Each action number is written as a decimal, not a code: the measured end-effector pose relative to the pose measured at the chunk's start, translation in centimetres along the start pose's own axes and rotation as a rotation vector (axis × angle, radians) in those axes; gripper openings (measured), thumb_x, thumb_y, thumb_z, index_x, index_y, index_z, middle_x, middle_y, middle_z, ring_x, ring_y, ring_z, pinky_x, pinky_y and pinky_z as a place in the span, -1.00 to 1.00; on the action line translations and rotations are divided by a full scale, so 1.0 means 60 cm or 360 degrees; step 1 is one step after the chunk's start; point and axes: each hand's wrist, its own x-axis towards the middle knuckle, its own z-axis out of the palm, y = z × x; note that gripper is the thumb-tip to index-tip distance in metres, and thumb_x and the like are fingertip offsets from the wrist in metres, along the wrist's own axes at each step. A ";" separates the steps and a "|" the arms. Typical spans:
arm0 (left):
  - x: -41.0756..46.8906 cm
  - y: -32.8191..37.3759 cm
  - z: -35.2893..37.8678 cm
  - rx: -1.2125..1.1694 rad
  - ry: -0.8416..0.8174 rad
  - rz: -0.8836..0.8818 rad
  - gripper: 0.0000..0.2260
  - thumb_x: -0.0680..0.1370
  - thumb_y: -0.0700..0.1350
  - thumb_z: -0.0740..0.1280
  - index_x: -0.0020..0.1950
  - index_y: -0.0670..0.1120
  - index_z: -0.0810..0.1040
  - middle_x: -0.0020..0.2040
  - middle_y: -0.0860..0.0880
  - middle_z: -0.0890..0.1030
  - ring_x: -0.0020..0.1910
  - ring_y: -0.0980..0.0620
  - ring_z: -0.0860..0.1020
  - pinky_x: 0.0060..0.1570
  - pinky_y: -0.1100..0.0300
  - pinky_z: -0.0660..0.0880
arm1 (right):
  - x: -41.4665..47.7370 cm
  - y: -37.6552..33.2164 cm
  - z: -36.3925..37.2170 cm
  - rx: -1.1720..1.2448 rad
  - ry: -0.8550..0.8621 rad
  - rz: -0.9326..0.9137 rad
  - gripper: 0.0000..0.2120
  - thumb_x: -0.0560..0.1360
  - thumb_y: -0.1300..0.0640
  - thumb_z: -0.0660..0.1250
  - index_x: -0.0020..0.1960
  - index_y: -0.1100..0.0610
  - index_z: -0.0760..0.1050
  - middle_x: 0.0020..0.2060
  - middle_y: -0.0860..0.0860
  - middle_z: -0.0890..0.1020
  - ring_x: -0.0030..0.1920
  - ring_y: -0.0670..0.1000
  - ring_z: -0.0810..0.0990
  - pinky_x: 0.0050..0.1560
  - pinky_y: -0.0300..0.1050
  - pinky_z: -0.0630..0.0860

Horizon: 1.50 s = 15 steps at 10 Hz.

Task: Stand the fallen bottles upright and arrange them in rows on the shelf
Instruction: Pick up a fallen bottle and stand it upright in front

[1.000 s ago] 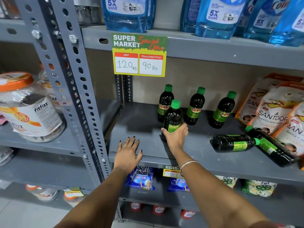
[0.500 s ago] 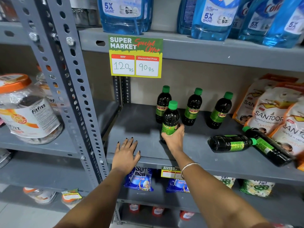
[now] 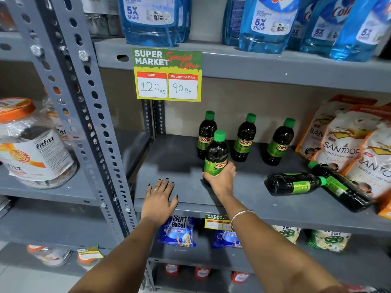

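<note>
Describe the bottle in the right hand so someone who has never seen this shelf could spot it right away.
Find the yellow and green price sign hanging from the upper shelf; on the grey shelf below it stand four dark bottles with green caps. The held bottle is the one nearest the shelf's front edge, gripped low by the right hand. The other three stand untouched in a row behind it.

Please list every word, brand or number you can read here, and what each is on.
"SUPER MARKET Special Offer", "MRP 120 Rs", "Discounted Price 90 Rs": price sign
"SUNNY": dark bottles
"5X SHINE": blue bottles
"fitfizz": jar
"SANTOOR": pouches
"Surf excel Easy Wash": blue packets
"2in1": green packets
Lower tag: prices unreadable.
</note>
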 end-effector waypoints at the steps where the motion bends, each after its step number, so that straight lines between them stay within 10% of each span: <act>1: 0.000 -0.001 0.000 0.0008 -0.0009 -0.0004 -0.22 0.33 0.24 -0.30 0.47 -0.02 0.18 0.52 -0.04 0.19 0.51 -0.01 0.09 0.49 -0.05 -0.03 | -0.003 0.000 -0.001 0.0039 0.0022 0.0020 -0.34 0.23 0.17 0.53 0.21 0.28 0.29 0.15 0.20 0.46 0.22 0.19 0.43 0.14 0.04 0.45; 10: -0.005 0.003 -0.007 -0.0028 -0.0012 0.0002 -0.23 0.35 0.24 -0.29 0.46 -0.03 0.19 0.51 -0.05 0.20 0.51 -0.02 0.09 0.49 -0.04 -0.03 | -0.007 0.006 -0.010 -0.0087 0.0017 -0.0031 -0.21 0.19 -0.01 0.60 0.22 0.24 0.26 0.18 0.15 0.43 0.26 0.14 0.38 0.19 0.06 0.45; 12: 0.001 0.019 -0.011 -0.0159 0.0050 -0.0065 -0.53 0.58 0.14 0.07 0.41 -0.07 0.30 0.48 -0.07 0.29 0.48 -0.03 0.18 0.48 -0.04 0.03 | -0.006 0.029 -0.057 -0.0193 -0.0153 -0.0288 -0.10 0.29 -0.14 0.49 0.44 0.16 0.11 0.34 0.09 0.33 0.39 0.08 0.27 0.26 0.10 0.41; 14: 0.018 0.073 -0.017 -0.0230 0.0059 0.0008 -0.44 0.48 0.19 0.02 0.34 -0.12 0.40 0.42 -0.12 0.38 0.43 -0.09 0.28 0.45 -0.06 0.10 | 0.032 0.041 -0.141 -0.0526 0.0381 -0.0317 -0.38 0.49 -0.10 0.29 0.35 0.29 0.25 0.22 0.22 0.43 0.26 0.20 0.38 0.19 0.11 0.43; 15: 0.020 0.087 -0.014 -0.0218 0.0039 0.0018 -0.40 0.45 0.20 -0.02 0.32 -0.12 0.41 0.42 -0.12 0.38 0.42 -0.09 0.29 0.44 -0.06 0.11 | 0.071 0.044 -0.198 -0.0696 0.0732 0.0134 -0.39 0.45 -0.03 0.37 0.32 0.30 0.25 0.21 0.25 0.41 0.23 0.25 0.39 0.19 0.13 0.40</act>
